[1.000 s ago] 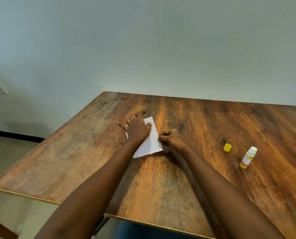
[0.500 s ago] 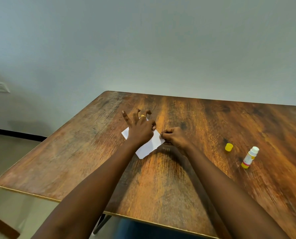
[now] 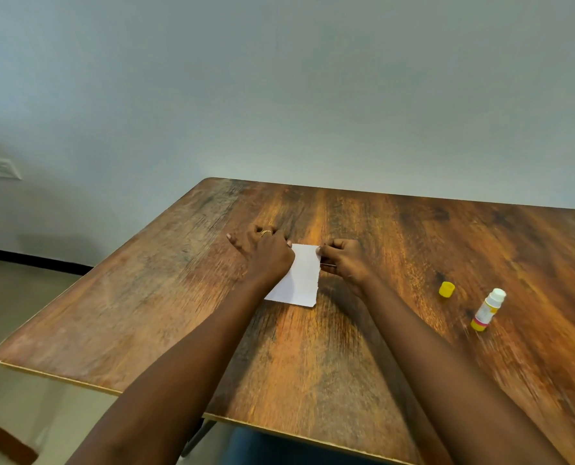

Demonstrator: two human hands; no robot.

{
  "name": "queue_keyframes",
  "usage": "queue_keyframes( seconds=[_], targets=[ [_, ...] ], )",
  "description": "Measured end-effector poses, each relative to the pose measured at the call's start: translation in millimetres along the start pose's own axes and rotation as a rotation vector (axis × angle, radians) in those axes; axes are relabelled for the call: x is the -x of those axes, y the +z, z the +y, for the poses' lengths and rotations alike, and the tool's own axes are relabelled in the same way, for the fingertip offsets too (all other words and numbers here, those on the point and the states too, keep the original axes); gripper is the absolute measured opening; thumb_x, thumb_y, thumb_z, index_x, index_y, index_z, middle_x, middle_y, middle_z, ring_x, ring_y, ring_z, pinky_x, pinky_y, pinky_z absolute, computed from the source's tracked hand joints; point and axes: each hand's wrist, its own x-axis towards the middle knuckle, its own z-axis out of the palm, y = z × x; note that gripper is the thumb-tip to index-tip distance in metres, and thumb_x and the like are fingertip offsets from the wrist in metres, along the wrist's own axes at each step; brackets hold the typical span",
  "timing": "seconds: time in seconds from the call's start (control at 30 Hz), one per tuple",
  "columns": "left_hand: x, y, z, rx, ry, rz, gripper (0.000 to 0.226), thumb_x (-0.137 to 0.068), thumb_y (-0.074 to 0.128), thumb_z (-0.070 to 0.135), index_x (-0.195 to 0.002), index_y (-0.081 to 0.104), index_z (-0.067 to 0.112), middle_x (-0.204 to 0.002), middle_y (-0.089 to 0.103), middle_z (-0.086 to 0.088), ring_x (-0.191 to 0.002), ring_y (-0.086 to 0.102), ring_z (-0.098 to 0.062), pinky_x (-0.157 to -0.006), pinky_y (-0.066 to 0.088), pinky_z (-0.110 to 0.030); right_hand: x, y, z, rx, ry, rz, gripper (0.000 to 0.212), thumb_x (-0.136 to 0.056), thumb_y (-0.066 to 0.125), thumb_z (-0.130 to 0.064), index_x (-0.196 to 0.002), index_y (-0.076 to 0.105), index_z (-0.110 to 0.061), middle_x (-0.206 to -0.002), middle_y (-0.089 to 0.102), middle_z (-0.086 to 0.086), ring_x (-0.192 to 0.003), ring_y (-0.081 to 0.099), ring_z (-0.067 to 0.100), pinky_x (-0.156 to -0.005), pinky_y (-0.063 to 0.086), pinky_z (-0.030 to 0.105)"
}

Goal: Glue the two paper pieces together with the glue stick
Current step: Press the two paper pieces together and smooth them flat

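White paper (image 3: 300,280) lies on the wooden table (image 3: 346,347) between my hands; I cannot tell the two pieces apart. My left hand (image 3: 266,251) covers the paper's left part, its thumb tip at the top left corner. My right hand (image 3: 344,261) pinches the paper's upper right edge with curled fingers. The uncapped glue stick (image 3: 488,309), white with a yellow base, lies on the table far to the right. Its yellow cap (image 3: 446,289) sits just left of it.
The table's near edge (image 3: 279,431) runs below my forearms, and its left edge slants off toward the floor. A pale wall stands behind the table, with a switch plate (image 3: 2,168) at the far left.
The paper has turned from a slanted lie to nearly square with the table. My left hand's raised fingers have come down, and my right hand keeps its pinch on the edge.
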Motion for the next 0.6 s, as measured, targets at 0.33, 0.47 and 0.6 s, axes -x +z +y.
queue_keyframes(
  seconds=[0.33,0.47,0.6],
  targets=[
    [-4.8,4.9,7.4,0.214,0.066,-0.077,0.022,-0.092,0.055,0.033,-0.105,0.066,0.018,-0.117,0.066,-0.005,-0.124,0.042,-0.028,-0.096,0.03,-0.035,3.9,6.7,-7.4,0.053,-0.034,0.013,0.015,-0.088,0.058,-0.005,-0.085,0.063,0.009,-0.09,0.063,0.021,-0.078,0.06,0.024,-0.067,0.05,0.028],
    [-4.8,8.9,12.6,0.216,0.03,-0.032,0.017,-0.093,0.052,0.026,-0.093,0.067,0.016,-0.105,0.07,-0.006,-0.12,0.049,-0.026,-0.112,0.021,-0.053,6.2,7.0,-6.7,0.046,-0.03,0.009,0.022,-0.088,0.059,-0.005,-0.095,0.063,0.016,-0.089,0.063,0.02,-0.075,0.058,0.022,-0.065,0.049,0.027],
    [-4.4,13.8,14.0,0.339,-0.044,0.037,0.021,-0.093,0.053,0.022,-0.095,0.068,0.007,-0.102,0.07,-0.011,-0.107,0.056,-0.022,-0.102,0.028,-0.032,7.7,5.4,-4.3,0.115,-0.028,-0.023,0.018,-0.089,0.058,-0.005,-0.089,0.065,0.011,-0.096,0.066,0.028,-0.083,0.064,0.028,-0.071,0.053,0.032]
  ],
)
